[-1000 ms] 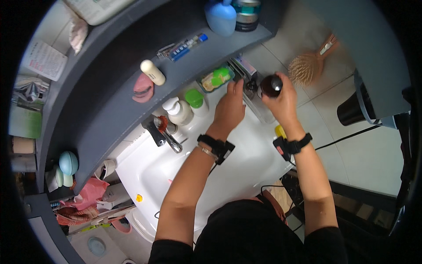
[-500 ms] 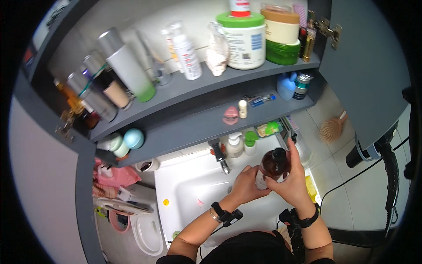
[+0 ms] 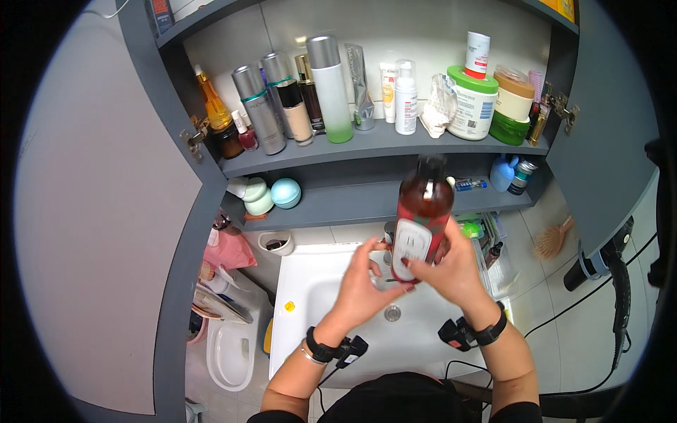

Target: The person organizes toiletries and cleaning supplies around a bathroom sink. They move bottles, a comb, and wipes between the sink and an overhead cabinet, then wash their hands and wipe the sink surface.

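A reddish-brown bottle [image 3: 423,204] with a black cap and a white label is raised, nearly upright, over the back of the sink, its top in front of the cabinet's lower shelf. My right hand [image 3: 451,271] is closed round its lower right side, with the thumb across the front. Beside the lower left of the bottle is my left hand [image 3: 360,282], fingers apart and cupped, thumb close under the base; whether it touches is unclear. Behind the bottle the tap [image 3: 388,233] is mostly hidden. The white sink [image 3: 338,345] lies beneath both hands.
Cosmetic bottles and jars line the upper shelf [image 3: 381,144]; a light-blue round container [image 3: 285,192] sits on the lower one. Open cabinet doors flank me, the left door [image 3: 92,225] close by. Right of the sink are a hairbrush [image 3: 550,242] and a corded hair dryer [image 3: 599,261].
Both hands have lifted the bottle up and away from me, toward the shelves, and its label now shows. My left hand's grip has loosened. The view has shifted, showing more of the left door.
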{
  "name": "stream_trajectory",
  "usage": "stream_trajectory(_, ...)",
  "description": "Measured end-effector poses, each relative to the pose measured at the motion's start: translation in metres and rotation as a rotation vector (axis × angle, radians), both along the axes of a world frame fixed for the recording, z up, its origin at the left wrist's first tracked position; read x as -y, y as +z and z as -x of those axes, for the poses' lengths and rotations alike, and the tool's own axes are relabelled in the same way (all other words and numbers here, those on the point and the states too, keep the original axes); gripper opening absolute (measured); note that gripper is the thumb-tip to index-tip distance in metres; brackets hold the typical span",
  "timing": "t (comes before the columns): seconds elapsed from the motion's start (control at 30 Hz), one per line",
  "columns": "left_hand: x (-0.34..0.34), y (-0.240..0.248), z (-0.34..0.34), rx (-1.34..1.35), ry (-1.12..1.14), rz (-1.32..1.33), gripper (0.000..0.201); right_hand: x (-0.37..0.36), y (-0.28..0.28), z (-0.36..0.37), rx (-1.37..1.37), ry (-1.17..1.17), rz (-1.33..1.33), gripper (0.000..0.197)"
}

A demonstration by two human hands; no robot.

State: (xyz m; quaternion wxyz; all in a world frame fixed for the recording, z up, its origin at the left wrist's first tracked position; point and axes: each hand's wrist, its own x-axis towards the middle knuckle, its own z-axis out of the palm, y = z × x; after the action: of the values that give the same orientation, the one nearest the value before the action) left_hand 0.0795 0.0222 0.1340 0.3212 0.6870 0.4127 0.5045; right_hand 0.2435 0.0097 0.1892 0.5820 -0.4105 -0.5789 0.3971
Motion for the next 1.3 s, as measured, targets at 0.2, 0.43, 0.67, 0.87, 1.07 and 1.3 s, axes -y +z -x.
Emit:
stream_trajectory(0.2, -0.034, 0.05, 0.039, -0.092, 0.156, -0.356, 0.016, -0.039, 0.06, -0.011, -0.026, -0.259, -0.286, 0.05)
stream_trajectory(0.43, -0.112, 0.134, -0.036, -0.313, 0.479, -0.419, 0.038, -0.077, 0.099, -0.034, 0.098, -0.513, -0.383, 0.042)
stream_trajectory(0.67, -0.149, 0.142, -0.087, -0.447, 0.533, -0.317, 0.037, -0.067, 0.093, -0.053, 0.128, -0.506, -0.33, 0.044)
stream_trajectory(0.87, -0.163, 0.133, -0.091, -0.454, 0.603, -0.423, 0.027, -0.075, 0.099, -0.057, 0.148, -0.509, -0.32, 0.046)
stream_trajectory(1.07, -0.155, 0.135, -0.08, -0.482, 0.665, -0.376, 0.025, -0.079, 0.104, -0.056, 0.175, -0.44, -0.3, 0.045)
stream_trajectory(1.3, -0.142, 0.133, -0.058, -0.626, 0.745, -0.368, 0.031, -0.132, 0.104, -0.05, 0.125, -0.352, -0.436, 0.047)
